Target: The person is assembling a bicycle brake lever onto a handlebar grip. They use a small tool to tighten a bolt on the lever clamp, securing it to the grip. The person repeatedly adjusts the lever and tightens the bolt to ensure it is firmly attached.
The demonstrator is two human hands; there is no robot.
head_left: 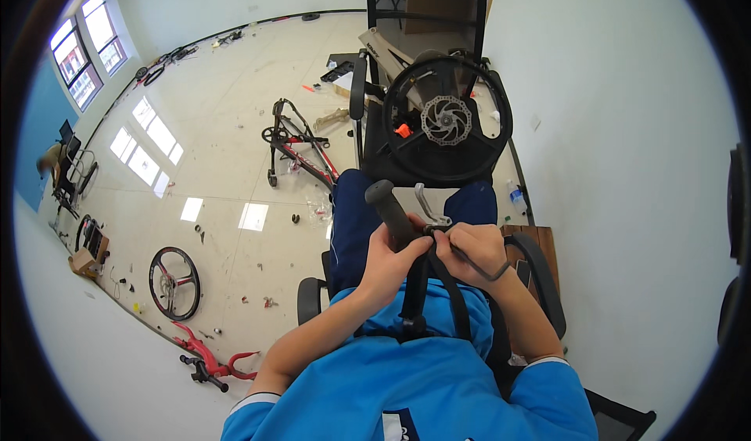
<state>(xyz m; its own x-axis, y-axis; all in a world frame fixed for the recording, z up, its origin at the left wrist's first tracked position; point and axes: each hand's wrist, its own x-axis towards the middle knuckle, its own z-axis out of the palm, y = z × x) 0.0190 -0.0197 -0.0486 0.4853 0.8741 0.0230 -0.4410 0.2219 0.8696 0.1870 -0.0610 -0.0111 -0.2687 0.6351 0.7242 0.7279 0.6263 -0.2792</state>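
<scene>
Over my lap, my left hand [391, 262] is wrapped round a handlebar with a dark rubber grip [389, 206], which points up and away from me. A silver brake lever [425, 200] sticks out beside the grip, its dark clamp close to my fingertips. My right hand [475, 247] is closed on a thin dark hex key [479, 270], whose bent end shows below the knuckles. The fingers of both hands meet at the clamp and hide where the key's tip sits. Two black straps [450, 292] run down over my blue shirt.
A black office chair [426, 7] faces me, bearing a wheel with a disc brake rotor [446, 120]. Left on the floor lie a bicycle frame [301, 147], a spoked wheel [174, 283] and a red frame part [207, 355]. A wooden box [540, 241] stands at right.
</scene>
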